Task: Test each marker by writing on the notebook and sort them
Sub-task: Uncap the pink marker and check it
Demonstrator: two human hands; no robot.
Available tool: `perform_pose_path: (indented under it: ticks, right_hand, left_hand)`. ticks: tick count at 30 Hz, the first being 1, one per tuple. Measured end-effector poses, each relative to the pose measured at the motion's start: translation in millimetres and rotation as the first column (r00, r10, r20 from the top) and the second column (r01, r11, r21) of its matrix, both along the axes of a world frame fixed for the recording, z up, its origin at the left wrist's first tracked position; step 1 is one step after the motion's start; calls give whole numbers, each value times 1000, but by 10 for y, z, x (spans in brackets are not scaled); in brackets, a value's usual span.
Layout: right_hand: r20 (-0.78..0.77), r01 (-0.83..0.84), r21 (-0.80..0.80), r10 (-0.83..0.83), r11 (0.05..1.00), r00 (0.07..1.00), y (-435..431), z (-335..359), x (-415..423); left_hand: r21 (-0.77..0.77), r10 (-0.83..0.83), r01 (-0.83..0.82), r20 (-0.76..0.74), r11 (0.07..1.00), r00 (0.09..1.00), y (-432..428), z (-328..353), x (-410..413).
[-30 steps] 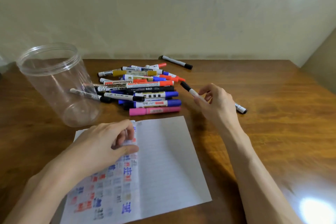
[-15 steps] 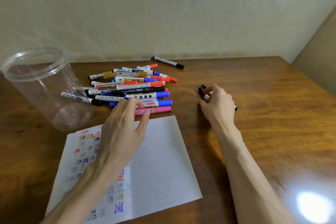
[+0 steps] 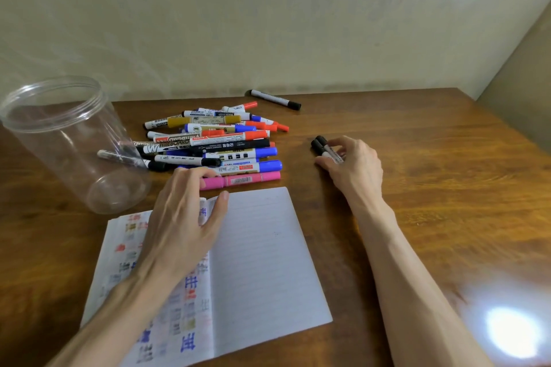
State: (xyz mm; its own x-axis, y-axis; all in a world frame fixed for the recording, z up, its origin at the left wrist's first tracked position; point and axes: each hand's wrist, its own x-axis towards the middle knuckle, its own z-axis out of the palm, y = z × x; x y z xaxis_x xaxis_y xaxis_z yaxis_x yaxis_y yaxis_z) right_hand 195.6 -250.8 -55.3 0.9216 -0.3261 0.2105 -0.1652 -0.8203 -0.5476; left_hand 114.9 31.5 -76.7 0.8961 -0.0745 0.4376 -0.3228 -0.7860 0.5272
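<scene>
glossy wooden table [image 3: 417, 143], clear plastic jar [image 3: 68, 140], matt lined paper notebook [image 3: 262, 247].

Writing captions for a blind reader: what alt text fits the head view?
A person's left hand hovers over an open notebook beside a pile of markers, while the right hand holds two black-capped markers apart on the table. A clear jar is at left.

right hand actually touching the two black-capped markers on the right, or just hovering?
Touching. The head view shows the right hand with thumb and fingers curled against the black-capped markers, no gap; their barrels run under the palm.
</scene>
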Motion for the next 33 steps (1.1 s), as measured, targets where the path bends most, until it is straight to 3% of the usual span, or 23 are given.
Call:
perform_pose_path:
  ticks: [5, 10, 13, 16, 19, 24, 33]
  right_hand:
    - [10, -60, 16, 60, 998, 998, -20, -37, 25]
    - [54, -55, -118, 61, 991, 997, 99, -49, 35]
    - [180, -221, -90, 235, 971, 955, 364, -35, -34]
    - [301, -448, -78, 450, 891, 841, 595, -20, -138]
    - [271, -571, -148, 589, 807, 762, 688, -32, -181]
    - [163, -606, -227, 643, 762, 748, 709, -127, -172]
    - [181, -551, -360, 636, 752, 750, 823, -178, -119]
  left_hand:
    - [-206, 24, -36, -60, 978, 998, 80, 3, 45]
    - [-298, 25, -45, -69, 954, 997, 104, 4, 55]
    - [-325, 33, -56, -75, 944, 997, 131, -7, 62]
    - [-343, 41, -67, -81, 937, 996, 148, 3, 67]
    - [-355, 47, -72, -78, 932, 996, 154, 12, 70]
    - [-368, 18, -39, -58, 929, 998, 162, 15, 62]
    - [-314, -14, -5, -59, 949, 998, 239, -32, 106]
